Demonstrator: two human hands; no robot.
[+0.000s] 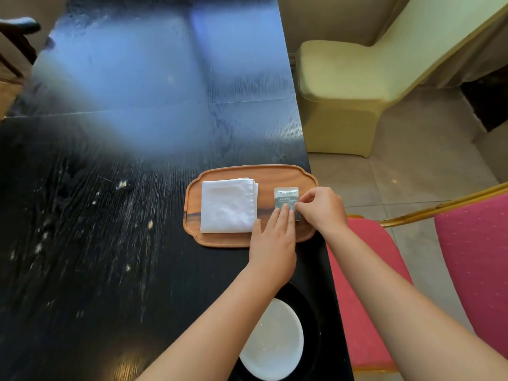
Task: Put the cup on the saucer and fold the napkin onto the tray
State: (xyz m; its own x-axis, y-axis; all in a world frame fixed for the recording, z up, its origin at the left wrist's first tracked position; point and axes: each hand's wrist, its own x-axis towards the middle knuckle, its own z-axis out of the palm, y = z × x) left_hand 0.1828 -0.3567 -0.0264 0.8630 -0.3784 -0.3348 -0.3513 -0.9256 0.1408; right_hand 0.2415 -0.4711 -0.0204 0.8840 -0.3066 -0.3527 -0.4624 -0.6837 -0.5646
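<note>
A wooden tray [228,239] lies on the black table near its right edge. A folded white napkin [227,206] rests on the tray's left half. On the right half lies a small grey-green packet [286,198]. My left hand [273,240] presses two fingertips flat on the packet's lower edge. My right hand [323,209] pinches the packet's lower right corner. A white plate-like dish [275,342] sits on a black round plate [310,312] near me, partly hidden by my left forearm. No cup is in view.
The black table [110,215] stretches away to the left and far side, with glare on it. A cream covered chair [343,86] stands beyond the table's right edge. A pink chair with a gold frame [467,257] is close on my right.
</note>
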